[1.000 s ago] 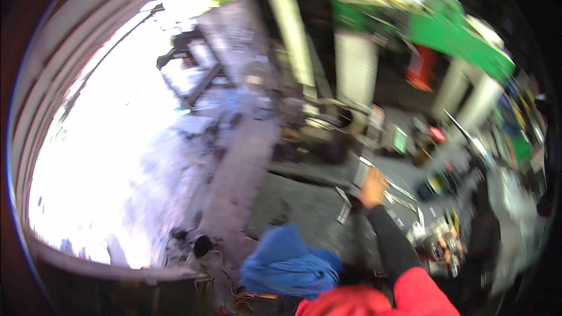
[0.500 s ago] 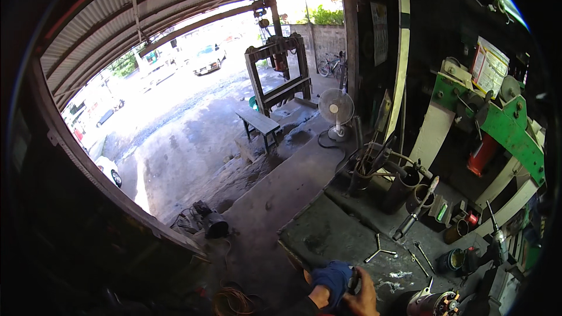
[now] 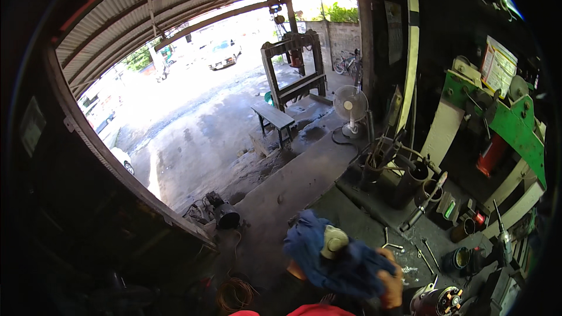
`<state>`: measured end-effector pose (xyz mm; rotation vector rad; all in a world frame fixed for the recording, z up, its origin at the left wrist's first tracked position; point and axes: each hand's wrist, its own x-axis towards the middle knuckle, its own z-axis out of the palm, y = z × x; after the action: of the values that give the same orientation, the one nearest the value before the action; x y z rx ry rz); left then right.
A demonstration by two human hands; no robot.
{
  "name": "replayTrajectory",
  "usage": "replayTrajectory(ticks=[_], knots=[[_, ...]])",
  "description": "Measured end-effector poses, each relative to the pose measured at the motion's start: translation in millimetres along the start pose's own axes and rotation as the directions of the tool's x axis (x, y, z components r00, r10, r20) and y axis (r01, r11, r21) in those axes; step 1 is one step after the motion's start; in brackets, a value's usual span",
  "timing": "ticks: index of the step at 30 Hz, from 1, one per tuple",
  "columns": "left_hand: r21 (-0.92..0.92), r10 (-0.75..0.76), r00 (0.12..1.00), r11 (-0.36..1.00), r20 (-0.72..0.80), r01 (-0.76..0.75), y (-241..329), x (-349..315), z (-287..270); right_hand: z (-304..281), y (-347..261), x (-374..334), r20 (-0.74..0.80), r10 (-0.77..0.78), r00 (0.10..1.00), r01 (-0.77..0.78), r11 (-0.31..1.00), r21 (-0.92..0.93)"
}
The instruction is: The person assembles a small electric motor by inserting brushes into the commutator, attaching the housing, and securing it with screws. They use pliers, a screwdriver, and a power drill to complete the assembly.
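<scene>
A dark blue cloth hangs bunched between my two hands above the workbench's near edge. Resting in it is a pale, rounded metal part whose lower end the cloth covers; its exact kind I cannot tell. My left hand grips the cloth from below on the left, mostly hidden by the folds. On the right, the fingers of my right hand are closed on the cloth's edge. A motor-like part with copper-coloured segments lies on the bench to the right of that hand.
Beyond the cloth, the dark workbench holds a three-armed wrench, slim wrenches, a large tool with a long handle and several cans. A standing fan, bench and press frame stand farther off. Coiled wire lies lower left.
The bundled cloth has been lifted and spread wider, and the pale metal part now shows on it. My hands have moved apart. The whole view has shifted slightly.
</scene>
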<state>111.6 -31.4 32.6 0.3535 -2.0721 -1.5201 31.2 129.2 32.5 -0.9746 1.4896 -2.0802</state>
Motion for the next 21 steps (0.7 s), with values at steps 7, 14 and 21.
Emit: replayTrajectory(ticks=[7, 14, 21], knots=[[0.171, 0.110, 0.994, 0.979, 0.002, -0.109, 9, -1, -3, 72, -18, 91, -0.373, 0.187, 0.909, -0.258, 0.955, -0.148], [0.384, 0.243, 0.970, 0.894, 0.018, -0.231, 9, 7, -9, 69, -9, 86, -0.416, -0.150, 0.897, -0.129, 0.811, -0.571], [0.627, 0.322, 0.944, 0.720, 0.077, -0.297, -5, 9, -21, 73, -25, 62, -0.163, -0.428, 0.889, 0.242, 0.742, -0.626]])
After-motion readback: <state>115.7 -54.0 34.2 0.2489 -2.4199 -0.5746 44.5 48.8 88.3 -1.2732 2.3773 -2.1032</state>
